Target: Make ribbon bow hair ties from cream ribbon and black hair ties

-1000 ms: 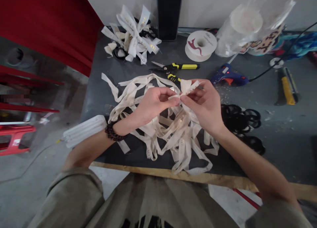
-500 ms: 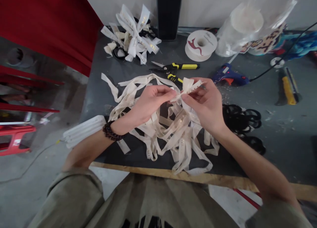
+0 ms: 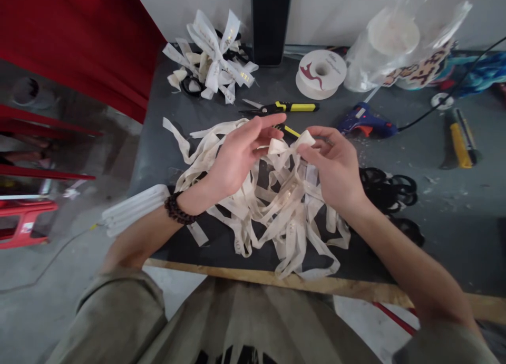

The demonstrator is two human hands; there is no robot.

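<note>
Above the ribbon heap, a small cream ribbon bow (image 3: pixel 305 139) is pinched at its right loop between the thumb and fingers of my right hand (image 3: pixel 336 166). My left hand (image 3: pixel 241 153) is beside the bow's left loop with its fingers stretched out and apart; whether a fingertip touches the loop I cannot make out. Beneath both hands lies a tangled heap of cream ribbon (image 3: pixel 290 221) with gold lettering. Just beyond my fingers are black and yellow snips (image 3: pixel 300 106), partly hidden by my left hand.
A ribbon spool (image 3: pixel 321 74), a blue glue gun (image 3: pixel 366 120) and a yellow utility knife (image 3: pixel 460 142) lie on the dark table. Finished bows (image 3: pixel 215 58) are piled at back left. Black hair ties (image 3: pixel 387 190) sit right of my right hand. The wooden table edge (image 3: pixel 245 274) is near my body.
The fingers of my left hand have come out of their pinch and spread, and that hand has lifted slightly away. My right hand still holds the bow, now turned with both loops showing.
</note>
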